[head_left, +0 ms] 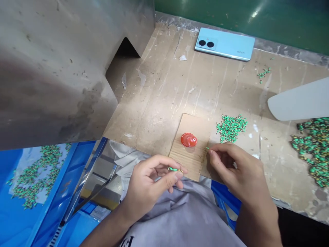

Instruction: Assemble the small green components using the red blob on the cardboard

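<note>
The left hand (154, 181) pinches a green-and-gold piece (175, 169) between thumb and fingers, its tip exposed, probably for easy access. The right hand (236, 168) grips a tiny green bit (207, 148) at its fingertips, near the red blob (189, 140). Cardboard (191, 123) lies under the blob, likely shielding the counter (154, 116). The green pile (230, 128) sits beside the right hand, seemingly for short reaches.

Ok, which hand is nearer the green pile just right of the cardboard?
Right. The right hand is just on the near side of the pile, pinching a small green piece; the left hand is farther off, at the near-left edge of the cardboard.
</note>
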`<state>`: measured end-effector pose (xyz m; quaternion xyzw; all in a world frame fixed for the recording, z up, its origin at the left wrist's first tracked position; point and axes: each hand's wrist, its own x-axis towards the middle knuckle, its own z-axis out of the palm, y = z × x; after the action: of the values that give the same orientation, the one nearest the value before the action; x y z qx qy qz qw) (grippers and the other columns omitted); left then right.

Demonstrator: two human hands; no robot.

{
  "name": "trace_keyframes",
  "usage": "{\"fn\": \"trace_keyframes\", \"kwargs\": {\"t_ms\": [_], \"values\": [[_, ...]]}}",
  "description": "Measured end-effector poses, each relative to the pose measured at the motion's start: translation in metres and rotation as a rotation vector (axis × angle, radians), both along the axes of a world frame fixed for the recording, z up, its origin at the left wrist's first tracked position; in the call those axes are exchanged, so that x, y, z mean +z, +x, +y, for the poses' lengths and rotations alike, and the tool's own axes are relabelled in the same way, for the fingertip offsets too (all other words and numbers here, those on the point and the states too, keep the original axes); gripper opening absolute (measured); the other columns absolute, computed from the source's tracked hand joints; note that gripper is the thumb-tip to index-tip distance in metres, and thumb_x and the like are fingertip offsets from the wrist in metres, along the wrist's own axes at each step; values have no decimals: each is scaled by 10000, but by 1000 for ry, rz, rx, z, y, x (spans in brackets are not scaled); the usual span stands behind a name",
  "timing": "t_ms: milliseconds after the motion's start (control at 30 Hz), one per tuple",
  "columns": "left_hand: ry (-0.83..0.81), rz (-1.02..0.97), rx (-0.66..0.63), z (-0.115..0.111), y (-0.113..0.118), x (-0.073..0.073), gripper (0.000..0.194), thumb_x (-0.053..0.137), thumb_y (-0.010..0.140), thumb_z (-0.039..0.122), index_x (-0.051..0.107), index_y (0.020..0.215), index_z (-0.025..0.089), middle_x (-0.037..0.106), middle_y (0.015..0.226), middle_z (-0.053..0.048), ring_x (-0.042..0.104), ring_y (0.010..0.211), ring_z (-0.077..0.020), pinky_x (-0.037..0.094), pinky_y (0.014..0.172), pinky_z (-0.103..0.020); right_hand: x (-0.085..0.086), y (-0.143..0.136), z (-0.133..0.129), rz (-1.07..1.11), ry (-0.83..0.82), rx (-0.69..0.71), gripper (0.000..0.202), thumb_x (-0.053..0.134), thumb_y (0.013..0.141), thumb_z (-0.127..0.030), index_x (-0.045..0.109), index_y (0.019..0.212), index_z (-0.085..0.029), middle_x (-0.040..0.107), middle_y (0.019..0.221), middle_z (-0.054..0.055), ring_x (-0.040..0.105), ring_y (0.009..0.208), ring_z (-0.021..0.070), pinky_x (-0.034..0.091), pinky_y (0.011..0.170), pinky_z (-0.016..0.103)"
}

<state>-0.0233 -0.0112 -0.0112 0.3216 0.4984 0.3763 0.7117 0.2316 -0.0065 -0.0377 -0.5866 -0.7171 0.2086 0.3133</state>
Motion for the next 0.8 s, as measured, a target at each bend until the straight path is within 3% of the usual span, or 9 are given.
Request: {"fn": "trace_keyframes", "kwargs": {"t_ms": [167, 367, 500, 567, 700, 800], "values": [[25, 36, -30, 0, 0, -5, 170, 907, 975, 296, 901, 1087, 168, 887, 848, -81, 809, 631, -192, 628, 541, -246, -5, -1, 2, -39, 19, 1, 109, 691, 1056, -165, 691, 984, -246, 675, 747, -32, 610, 547, 129, 479, 516, 274], [82, 35, -8, -3, 0, -5, 279, 818, 1074, 319, 857, 1328, 210, 881, 909, -47, 807, 717, -145, 657, 671, -217, -6, 2, 1, -65, 14, 3, 96, 693, 1059, -178, 690, 983, -236, 661, 735, -32, 603, 545, 127, 470, 506, 271], [-12, 55, 37, -4, 3, -1, 226, 900, 1014, 354, 826, 1153, 192, 884, 883, -51, 823, 741, -177, 668, 721, -256, -5, 2, 1, -26, -4, -20, 106, 695, 1048, -163, 686, 982, -245, 669, 743, -32, 590, 544, 127, 473, 510, 272], [32, 51, 8, -3, 3, -3, 193, 912, 1003, 357, 820, 1024, 188, 901, 923, -74, 839, 773, -192, 678, 741, -267, -5, 1, 2, -3, -4, -34, 114, 697, 1040, -152, 685, 982, -249, 679, 751, -32, 580, 545, 124, 472, 511, 268], [213, 67, -4, 2, 2, -8, 113, 951, 955, 275, 871, 944, 195, 901, 956, -72, 852, 860, -202, 694, 808, -264, -5, 1, 2, 14, -12, -22, 116, 707, 1043, -160, 692, 972, -250, 680, 744, -35, 576, 539, 121, 471, 513, 269], [198, 97, 31, 5, 3, -8, 105, 988, 905, 222, 894, 949, 214, 898, 905, -42, 847, 814, -183, 687, 769, -237, -2, -3, -4, 74, -39, -43, 106, 717, 1060, -174, 705, 988, -251, 685, 762, -22, 565, 553, 127, 460, 517, 282]]}}
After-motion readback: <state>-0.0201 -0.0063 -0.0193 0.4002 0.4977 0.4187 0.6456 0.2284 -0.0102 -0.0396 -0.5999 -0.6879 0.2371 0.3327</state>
